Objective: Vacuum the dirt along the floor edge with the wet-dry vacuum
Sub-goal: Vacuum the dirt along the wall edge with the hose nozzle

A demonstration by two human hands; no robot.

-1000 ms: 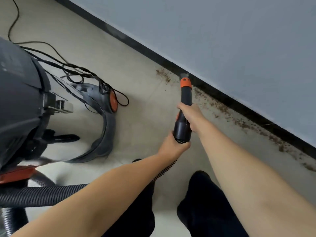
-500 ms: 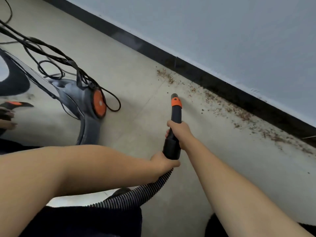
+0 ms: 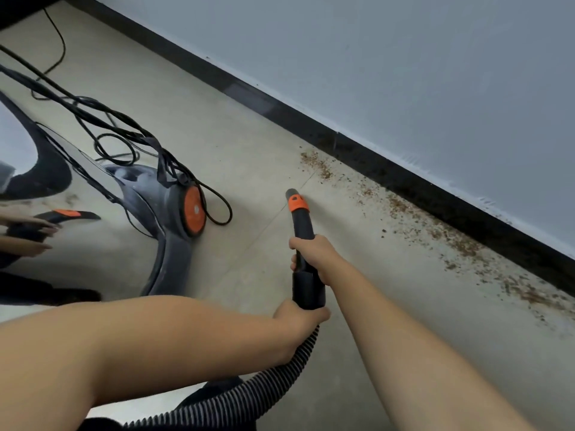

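Observation:
A black vacuum nozzle (image 3: 300,219) with an orange collar points toward the wall, its tip just short of the dirt. My right hand (image 3: 314,256) grips the nozzle's middle. My left hand (image 3: 298,315) holds its rear end where the ribbed grey hose (image 3: 245,396) joins. Brown crumbly dirt (image 3: 435,231) lies in a band along the black baseboard (image 3: 389,169), from a patch near the nozzle tip off to the right. The wet-dry vacuum's shiny body (image 3: 46,188) and grey base with an orange wheel (image 3: 193,209) stand at the left.
A tangle of black power cord (image 3: 130,141) lies over the vacuum base and on the beige floor beside the wheel. A grey-blue wall (image 3: 404,73) rises above the baseboard. My dark trouser legs show at the bottom edge.
The nozzle has pulled back from the baseboard, and the view has shifted so more dirt shows to the right. Both hands keep their hold on the nozzle.

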